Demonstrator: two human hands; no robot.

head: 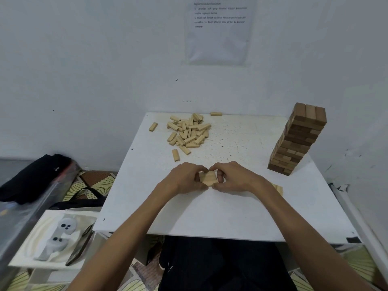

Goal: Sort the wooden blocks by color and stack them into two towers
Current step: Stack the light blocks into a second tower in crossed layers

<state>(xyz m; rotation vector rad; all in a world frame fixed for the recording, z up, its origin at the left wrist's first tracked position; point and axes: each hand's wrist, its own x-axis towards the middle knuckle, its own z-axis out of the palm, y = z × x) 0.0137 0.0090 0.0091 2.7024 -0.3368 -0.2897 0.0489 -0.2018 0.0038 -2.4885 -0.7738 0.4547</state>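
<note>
Head view: at the centre of the tabletop (231, 211) a row of pale blocks (207, 177) is pinched from both sides. The left hand (184, 178) is curled round its 9 o'clock edge and the right hand (233, 177) round its 3 o'clock edge, with thumbs on the near side and fingers on the far side. The step in hand is judged to be the squaring-up of a layer for the pale tower; whether the row rests on the tabletop or is held just above it cannot be told. The dark tower (300, 141) is seen standing at 2 o'clock, many layers high and seemingly finished, so the dark half of the sorting is taken as done. The loose pale pile (188, 131) lies at 12 o'clock, well apart from the hands, with single blocks strayed around it. A further pale piece (277, 189) is glimpsed at 3 o'clock, partly hidden by the right forearm. For the next move, the row would need to be set flat and released without being skewed — then more blocks fetched from the pile and laid crosswise on top.
</note>
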